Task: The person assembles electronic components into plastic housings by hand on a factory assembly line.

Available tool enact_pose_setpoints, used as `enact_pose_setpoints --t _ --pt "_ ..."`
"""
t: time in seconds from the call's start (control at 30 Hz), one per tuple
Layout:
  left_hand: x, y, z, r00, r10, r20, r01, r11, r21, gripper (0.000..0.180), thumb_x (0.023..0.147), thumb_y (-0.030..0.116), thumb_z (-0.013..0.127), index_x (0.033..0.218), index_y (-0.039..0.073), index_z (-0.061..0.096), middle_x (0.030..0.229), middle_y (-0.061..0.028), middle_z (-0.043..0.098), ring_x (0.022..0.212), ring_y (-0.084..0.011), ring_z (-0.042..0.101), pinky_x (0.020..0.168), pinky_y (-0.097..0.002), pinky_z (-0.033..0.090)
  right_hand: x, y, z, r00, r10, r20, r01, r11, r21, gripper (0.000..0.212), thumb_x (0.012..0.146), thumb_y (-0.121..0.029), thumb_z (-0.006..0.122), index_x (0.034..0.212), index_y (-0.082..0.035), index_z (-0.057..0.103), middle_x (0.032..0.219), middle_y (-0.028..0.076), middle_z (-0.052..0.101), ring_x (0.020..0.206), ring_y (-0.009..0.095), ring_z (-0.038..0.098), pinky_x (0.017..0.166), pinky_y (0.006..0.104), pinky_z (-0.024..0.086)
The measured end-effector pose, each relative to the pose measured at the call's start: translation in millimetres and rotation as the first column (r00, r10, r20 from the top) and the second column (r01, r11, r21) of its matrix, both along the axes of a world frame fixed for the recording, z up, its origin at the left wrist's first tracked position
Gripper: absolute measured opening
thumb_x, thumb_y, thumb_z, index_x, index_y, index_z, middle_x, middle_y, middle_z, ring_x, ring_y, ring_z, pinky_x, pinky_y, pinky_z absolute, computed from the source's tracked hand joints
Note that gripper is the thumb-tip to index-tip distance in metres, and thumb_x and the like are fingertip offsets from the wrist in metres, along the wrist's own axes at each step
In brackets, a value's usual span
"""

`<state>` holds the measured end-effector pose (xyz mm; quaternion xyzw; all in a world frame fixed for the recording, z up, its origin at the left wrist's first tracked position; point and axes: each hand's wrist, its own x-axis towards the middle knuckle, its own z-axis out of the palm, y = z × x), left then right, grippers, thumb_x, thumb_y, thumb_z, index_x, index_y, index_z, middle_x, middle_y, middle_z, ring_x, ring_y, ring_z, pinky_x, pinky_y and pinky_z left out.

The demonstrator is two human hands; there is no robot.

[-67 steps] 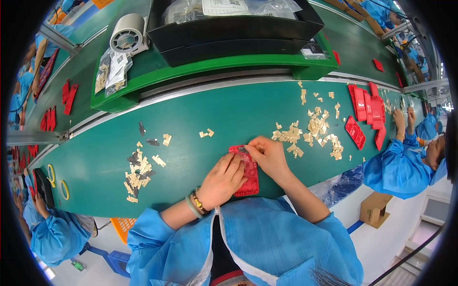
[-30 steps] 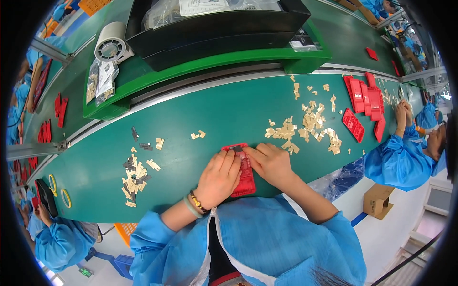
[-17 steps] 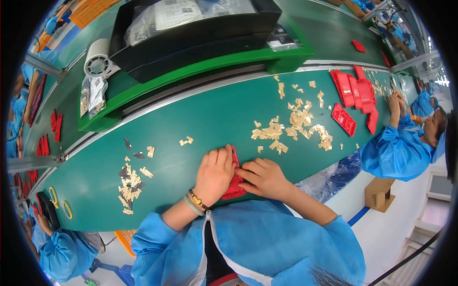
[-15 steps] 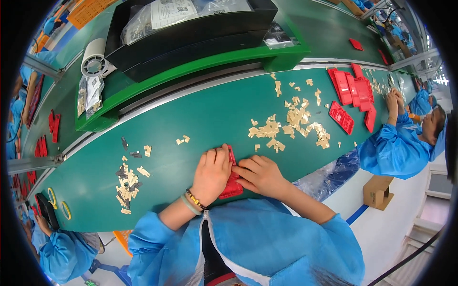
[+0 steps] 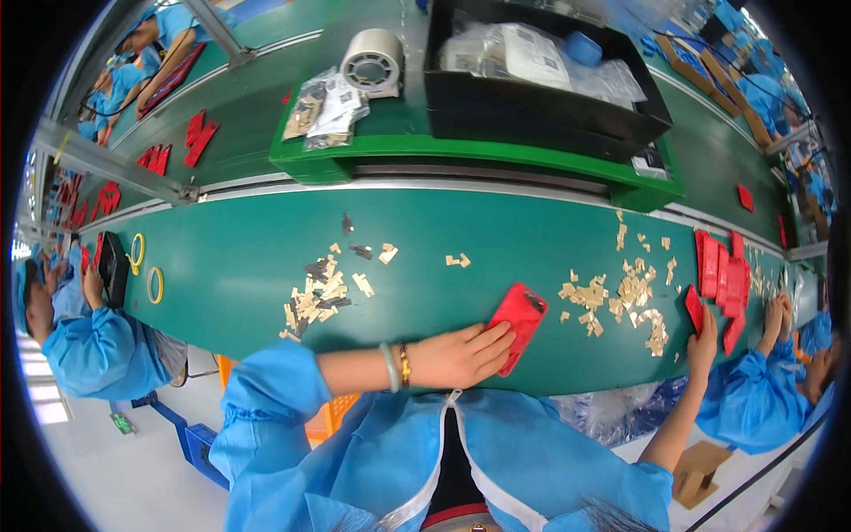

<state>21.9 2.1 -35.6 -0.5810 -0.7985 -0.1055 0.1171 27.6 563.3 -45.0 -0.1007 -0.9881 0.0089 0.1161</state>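
Near the middle of the table's front edge, my left hand (image 5: 461,355) has its fingers over the left edge of a red plastic housing (image 5: 521,321), which lies tilted on the green surface. My right hand (image 5: 703,341) reaches far to the right, its fingers closed on a second red plastic housing (image 5: 694,309) beside the stack of red housings (image 5: 722,273). Between my hands lie loose piles of small gold-coloured metal pieces (image 5: 634,288). To the left is another pile of gold-coloured and dark strips (image 5: 317,293).
A green raised shelf (image 5: 479,152) carries a black box (image 5: 550,106) with bagged parts, plus a white roll (image 5: 372,62). Tape rings (image 5: 155,285) lie at the left. Co-workers in blue sit at the left (image 5: 111,350) and right (image 5: 762,399).
My right hand has left the red housing at the middle and moved right to another by the stack. My left hand stays with the first housing. The view has turned.
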Motion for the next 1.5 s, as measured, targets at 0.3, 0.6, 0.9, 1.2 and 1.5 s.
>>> enact_pose_setpoints --t 0.3,0.6,0.9,1.2,1.5 --pt "-158 -116 13 0.727 0.676 0.121 -0.681 0.732 0.006 0.048 0.083 0.010 0.062 0.128 0.002 0.047 0.119 -0.0186 0.057 0.107 -0.0353 0.055 0.094 -0.0418 0.045 -5 -104 12 0.789 0.073 -0.610 -0.197 0.971 -0.137 0.028 0.083 0.004 0.062 0.109 -0.002 0.057 0.116 0.018 0.058 0.100 0.031 0.061 0.082 0.0348 0.051" --pt "-80 -171 13 0.668 0.580 0.467 -0.652 0.758 -0.008 0.023 0.070 0.003 0.073 0.090 0.006 0.063 0.097 -0.0083 0.058 0.093 -0.0302 0.055 0.081 -0.0373 0.048 -18 -335 36 0.811 0.552 -0.191 -0.584 0.768 -0.261 0.031 0.066 0.007 0.060 0.094 -0.007 0.055 0.106 0.015 0.057 0.089 0.033 0.060 0.070 0.0410 0.049" --pt "-68 -156 2 0.522 0.661 0.539 -0.763 0.644 -0.051 0.023 0.072 -0.006 0.068 0.090 0.002 0.056 0.097 -0.0111 0.055 0.094 -0.0314 0.055 0.079 -0.0361 0.046 16 -363 40 0.544 0.839 0.001 -0.803 0.520 -0.292 0.046 0.066 -0.029 0.079 0.100 -0.002 0.064 0.101 0.009 0.058 0.087 0.026 0.061 0.068 0.0354 0.052" --pt "-59 -98 45 0.790 0.545 0.281 -0.611 0.742 0.276 0.028 0.070 -0.003 0.068 0.096 0.003 0.060 0.092 -0.0116 0.058 0.087 -0.0308 0.057 0.076 -0.0391 0.049 -17 -392 52 0.776 0.627 -0.073 -0.259 0.211 -0.943 0.023 0.082 -0.014 0.070 0.104 -0.010 0.065 0.101 0.008 0.059 0.084 0.025 0.062 0.067 0.0349 0.053" --pt "-74 -165 15 0.548 0.669 0.503 -0.746 0.663 -0.069 0.021 0.070 -0.001 0.072 0.086 0.003 0.060 0.100 -0.0107 0.054 0.099 -0.0308 0.050 0.088 -0.0376 0.043 7 -379 15 0.460 0.875 -0.152 -0.809 0.342 -0.477 0.030 0.076 -0.018 0.071 0.105 -0.011 0.065 0.111 0.004 0.056 0.091 0.021 0.057 0.080 0.0356 0.046"
